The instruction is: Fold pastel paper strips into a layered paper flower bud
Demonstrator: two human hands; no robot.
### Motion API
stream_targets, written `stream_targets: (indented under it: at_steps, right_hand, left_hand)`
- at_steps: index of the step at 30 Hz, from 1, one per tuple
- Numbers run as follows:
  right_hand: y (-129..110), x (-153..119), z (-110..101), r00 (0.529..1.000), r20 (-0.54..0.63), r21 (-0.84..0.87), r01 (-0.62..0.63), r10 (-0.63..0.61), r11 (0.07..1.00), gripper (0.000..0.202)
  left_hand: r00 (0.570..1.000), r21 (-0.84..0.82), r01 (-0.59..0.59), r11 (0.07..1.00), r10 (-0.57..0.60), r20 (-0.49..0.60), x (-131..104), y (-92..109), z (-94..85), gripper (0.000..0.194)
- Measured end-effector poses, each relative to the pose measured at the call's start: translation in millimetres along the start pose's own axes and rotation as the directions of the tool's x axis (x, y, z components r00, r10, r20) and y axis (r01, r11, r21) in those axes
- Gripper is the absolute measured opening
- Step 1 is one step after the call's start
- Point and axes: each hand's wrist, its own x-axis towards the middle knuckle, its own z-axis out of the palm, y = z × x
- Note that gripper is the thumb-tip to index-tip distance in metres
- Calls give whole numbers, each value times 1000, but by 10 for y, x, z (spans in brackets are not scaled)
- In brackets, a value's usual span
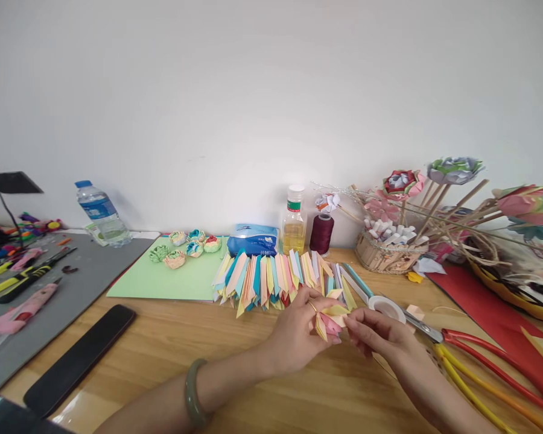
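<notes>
My left hand [294, 331], with a ring on a finger and a green bangle on the wrist, is closed round a folded paper flower [331, 319] in yellow and pink. My right hand [380, 334] pinches a pale petal at the flower's right side. Just behind my hands lies a long row of folded paper strips [262, 277] in several colours. A white tape roll [386, 307] sits behind my right hand, touching or close to the scissors [423, 325].
Red and yellow scissor handles [493, 361] spread at the right beside red paper [484, 313]. Small paper flowers rest on a green sheet [136, 280]. A phone [81, 358], water bottle [102, 214], oil bottle [294, 223], thread spool [321, 234] and basket [375, 256] stand or lie around.
</notes>
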Motion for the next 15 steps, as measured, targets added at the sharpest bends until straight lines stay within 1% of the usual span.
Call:
stream_targets:
  at_steps: [2,4,7,9,12,15]
  right_hand:
    - [4,6,20,999,-1,71,-44,44,996,33]
    - [20,5,37,998,-4,105,-61,62,993,33]
    - [54,2,64,998,24,131,-64,61,989,33]
    - [75,4,83,998,38,148,-56,51,987,33]
    - [93,12,103,998,52,117,-26,20,993,32]
    - [105,21,104,998,62,64,9,-13,998,31]
  left_hand:
    - [1000,-72,11,997,-10,17,-4,11,-1,49]
    - [996,-205,68,976,-55,70,-1,38,-17,45]
    - [983,-416,175,893,-137,119,14,83,-33,37]
    - [974,-514,224,828,-199,104,28,96,-19,32]
    - [946,-612,284,738,-321,53,45,81,28,20]
    - [927,-695,283,661,-375,20,54,53,67,22]
